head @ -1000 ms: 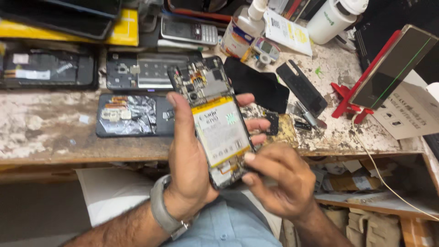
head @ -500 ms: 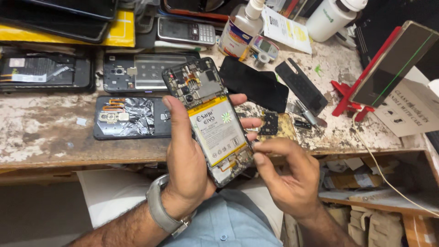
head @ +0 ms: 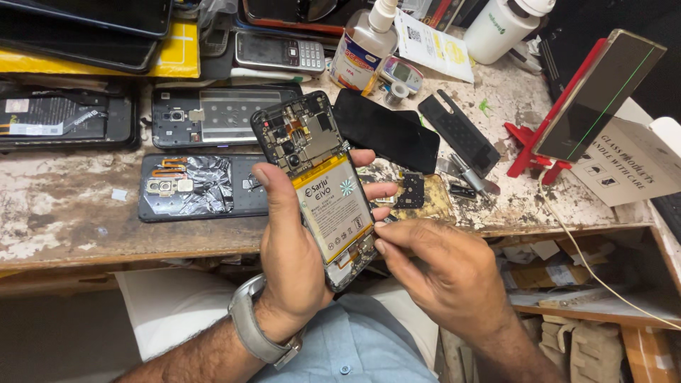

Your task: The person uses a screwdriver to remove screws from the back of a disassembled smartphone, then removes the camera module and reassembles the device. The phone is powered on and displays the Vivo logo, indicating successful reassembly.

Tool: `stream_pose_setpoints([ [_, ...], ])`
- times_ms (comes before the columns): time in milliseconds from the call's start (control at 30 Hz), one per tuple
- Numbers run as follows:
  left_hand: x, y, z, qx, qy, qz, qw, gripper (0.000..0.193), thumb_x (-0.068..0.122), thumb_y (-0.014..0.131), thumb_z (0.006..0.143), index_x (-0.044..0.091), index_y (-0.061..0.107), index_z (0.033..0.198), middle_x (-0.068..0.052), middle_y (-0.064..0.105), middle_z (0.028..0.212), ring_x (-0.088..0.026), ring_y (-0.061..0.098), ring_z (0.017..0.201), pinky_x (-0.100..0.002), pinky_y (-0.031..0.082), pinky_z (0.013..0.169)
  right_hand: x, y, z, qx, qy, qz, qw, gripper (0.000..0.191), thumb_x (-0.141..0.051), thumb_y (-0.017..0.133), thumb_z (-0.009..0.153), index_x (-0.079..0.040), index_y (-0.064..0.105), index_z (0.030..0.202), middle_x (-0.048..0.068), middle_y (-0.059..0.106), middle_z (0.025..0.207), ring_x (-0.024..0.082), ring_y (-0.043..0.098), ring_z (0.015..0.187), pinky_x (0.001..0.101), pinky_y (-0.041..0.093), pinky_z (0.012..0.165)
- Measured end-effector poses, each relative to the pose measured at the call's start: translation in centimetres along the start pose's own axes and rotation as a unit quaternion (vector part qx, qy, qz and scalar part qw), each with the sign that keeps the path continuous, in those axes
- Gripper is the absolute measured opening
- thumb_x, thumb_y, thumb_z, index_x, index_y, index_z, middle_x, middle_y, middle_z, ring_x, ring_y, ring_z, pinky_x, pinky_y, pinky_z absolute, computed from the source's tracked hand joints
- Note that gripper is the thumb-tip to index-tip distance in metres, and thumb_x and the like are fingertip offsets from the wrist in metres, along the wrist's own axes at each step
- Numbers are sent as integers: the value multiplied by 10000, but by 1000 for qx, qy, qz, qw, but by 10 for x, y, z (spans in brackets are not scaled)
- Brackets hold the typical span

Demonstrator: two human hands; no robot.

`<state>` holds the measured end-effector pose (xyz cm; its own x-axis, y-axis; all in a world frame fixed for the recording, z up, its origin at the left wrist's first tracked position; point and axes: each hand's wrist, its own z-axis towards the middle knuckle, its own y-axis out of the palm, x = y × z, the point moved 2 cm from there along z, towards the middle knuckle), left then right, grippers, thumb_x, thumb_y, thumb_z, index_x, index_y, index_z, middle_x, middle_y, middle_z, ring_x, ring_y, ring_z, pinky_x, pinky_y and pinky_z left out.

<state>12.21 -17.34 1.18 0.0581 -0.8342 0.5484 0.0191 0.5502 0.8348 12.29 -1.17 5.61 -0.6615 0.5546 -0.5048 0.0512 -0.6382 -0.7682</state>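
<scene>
My left hand (head: pixel 294 248) grips an opened smartphone (head: pixel 316 186) with its back cover off, held upright above the bench's front edge. Its circuit board shows at the top and a white and yellow battery (head: pixel 335 209) fills the middle. The thumb lies along the phone's left edge and the fingers wrap its right side. My right hand (head: pixel 443 273) is at the phone's lower right edge, its fingertips pinched against the frame beside the battery. Whether a small tool or part sits between those fingertips is hidden. A grey watch is on my left wrist.
A worn bench (head: pixel 64 213) carries two opened phone backs (head: pixel 202 186), (head: pixel 220 117), a keypad phone (head: pixel 280 53), a black screen panel (head: pixel 386 131), a liquid bottle (head: pixel 362 50) and a white jar (head: pixel 504 28). A phone leans on a red stand (head: pixel 528 152). Shelves with clutter lie lower right.
The opened phone stays in my left hand. My right hand has moved up from the phone's bottom end to its lower right edge, with fingertips now pinched there.
</scene>
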Motion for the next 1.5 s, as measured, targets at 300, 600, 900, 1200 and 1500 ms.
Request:
stream_pose_setpoints([
  [300, 0, -2, 5, 28, -5, -1, 1000, 920, 730, 204, 953, -12, 512, 1399, -192, 605, 1341, -314, 686, 1106, -441, 584, 922, -5, 7, 1, 8, -103, -111, 988, 290, 24, 772, 862, -11, 648, 1122, 122, 738, 1015, 266, 749, 906, 371, 602, 784],
  [600, 2, -3, 4, 22, 4, 13, 1000, 927, 734, 201, 947, -15, 512, 1395, -190, 601, 1361, -304, 681, 1119, -436, 586, 941, 2, 13, -2, 43, -30, -42, 998, 245, 14, 771, 886, -30, 688, 1114, 110, 750, 969, 202, 769, 848, 296, 597, 715],
  [900, -1, -4, 7, 21, -43, 10, 999, 915, 732, 221, 942, -18, 525, 1369, -174, 613, 1308, -310, 694, 1086, -425, 600, 882, 10, -4, 5, -54, -41, -32, 997, 231, -62, 805, 856, -56, 723, 1072, 81, 755, 913, 190, 762, 781, 300, 597, 670],
  [1200, -5, -6, 12, 30, -96, -26, 995, 899, 725, 227, 945, -12, 522, 1369, -199, 652, 1255, -340, 716, 1026, -441, 637, 808, 7, -13, 8, -71, -114, -61, 989, 225, -102, 814, 849, -70, 703, 1042, 71, 770, 985, 221, 776, 869, 324, 601, 721],
  [1500, -4, -6, 15, 28, -101, -28, 994, 926, 743, 244, 931, -15, 481, 1407, -219, 645, 1254, -348, 719, 1020, -434, 635, 798, 7, -10, 3, -49, -146, -83, 985, 258, -88, 819, 857, -48, 684, 1074, 71, 753, 1017, 230, 765, 917, 341, 614, 785],
])
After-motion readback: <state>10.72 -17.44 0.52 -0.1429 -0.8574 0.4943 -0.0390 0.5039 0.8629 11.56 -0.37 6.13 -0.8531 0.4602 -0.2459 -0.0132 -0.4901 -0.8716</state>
